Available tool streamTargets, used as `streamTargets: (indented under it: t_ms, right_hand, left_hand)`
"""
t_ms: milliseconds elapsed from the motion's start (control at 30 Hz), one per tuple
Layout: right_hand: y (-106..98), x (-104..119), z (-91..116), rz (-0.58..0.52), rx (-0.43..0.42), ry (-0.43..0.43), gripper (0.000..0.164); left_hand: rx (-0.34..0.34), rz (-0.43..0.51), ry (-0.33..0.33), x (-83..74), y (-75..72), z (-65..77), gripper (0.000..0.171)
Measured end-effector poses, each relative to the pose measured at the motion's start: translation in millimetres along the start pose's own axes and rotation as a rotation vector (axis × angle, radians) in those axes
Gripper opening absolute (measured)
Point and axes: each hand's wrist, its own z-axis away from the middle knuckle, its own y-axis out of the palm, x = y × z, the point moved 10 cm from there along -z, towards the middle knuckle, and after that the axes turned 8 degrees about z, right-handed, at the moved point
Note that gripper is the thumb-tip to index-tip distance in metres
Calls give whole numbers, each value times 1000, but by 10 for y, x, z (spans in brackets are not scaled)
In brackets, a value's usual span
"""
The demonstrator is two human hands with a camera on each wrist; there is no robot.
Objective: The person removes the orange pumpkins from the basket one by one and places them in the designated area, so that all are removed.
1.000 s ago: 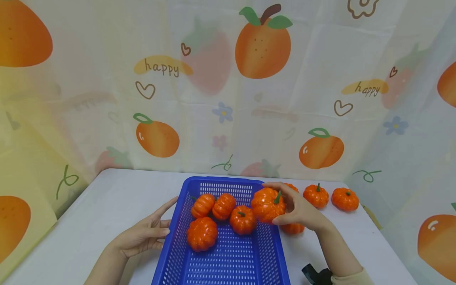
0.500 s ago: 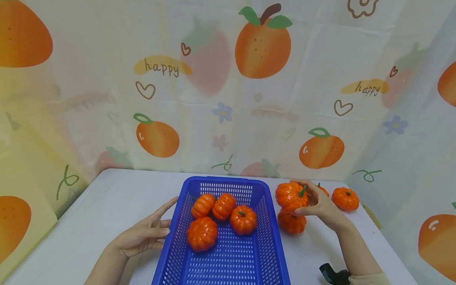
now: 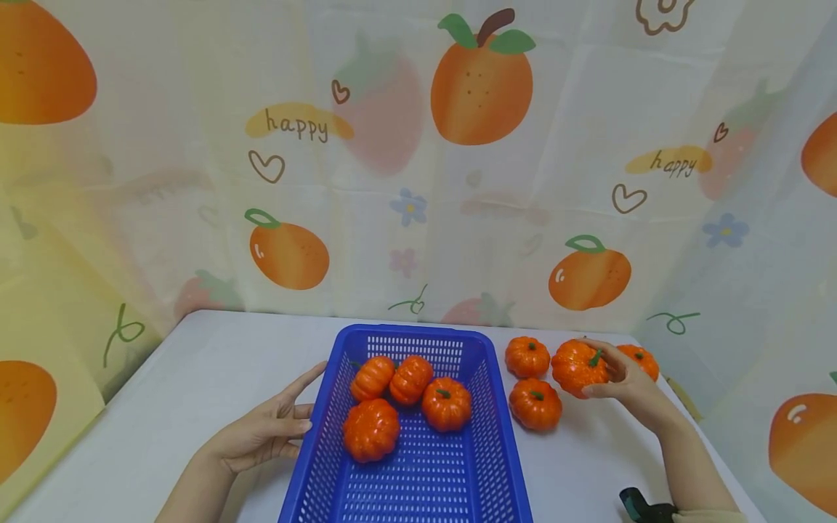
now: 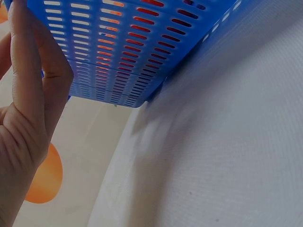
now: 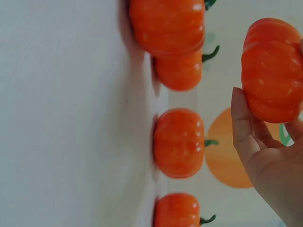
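My right hand [image 3: 628, 378] grips a shiny orange toy pumpkin [image 3: 578, 368] with a green stem, thumb on the near side and fingers over the far side. In the right wrist view this held pumpkin [image 5: 272, 71] is raised off the white table. My left hand [image 3: 264, 432] rests with extended fingers against the outer left wall of a blue plastic basket [image 3: 490, 436]; the left wrist view shows the fingers [image 4: 28, 71] at its slotted side. Inside the basket are several pumpkins, among them a ribbed one [image 3: 370, 430] at the left and a stemmed one [image 3: 447, 404].
Right of the basket, two pumpkins stand on the white table [image 3: 216, 363], one farther back [image 3: 527, 357] and one nearer [image 3: 535, 404]. A third pumpkin [image 3: 641, 359] is partly behind my right hand. A fruit-printed curtain [image 3: 405, 240] hangs behind the table.
My right hand has carried the pumpkin rightward from over the basket's right rim to above the pumpkins on the table. The left hand and basket have stayed put.
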Motion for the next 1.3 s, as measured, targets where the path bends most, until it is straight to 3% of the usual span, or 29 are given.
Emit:
streamTargets:
  t_ms: [400, 600, 800, 1133, 1300]
  right_hand:
    - [-76, -567, 137, 70, 7, 238, 76]
    - [-71, -682, 169, 129, 15, 262, 76]
    - [-81, -757, 202, 121, 34, 272, 72]
    - [-93, -831, 236, 148, 34, 312, 77]
    - [-86, -893, 247, 142, 36, 359, 81]
  left_hand:
    - [-5, 18, -1, 20, 11, 30, 82]
    - [-6, 35, 7, 16, 14, 46, 82]
    - [13, 21, 31, -16, 66, 40, 79]
    - [-52, -18, 15, -46, 70, 43, 78]
    - [-40, -3, 31, -38, 73, 57, 77]
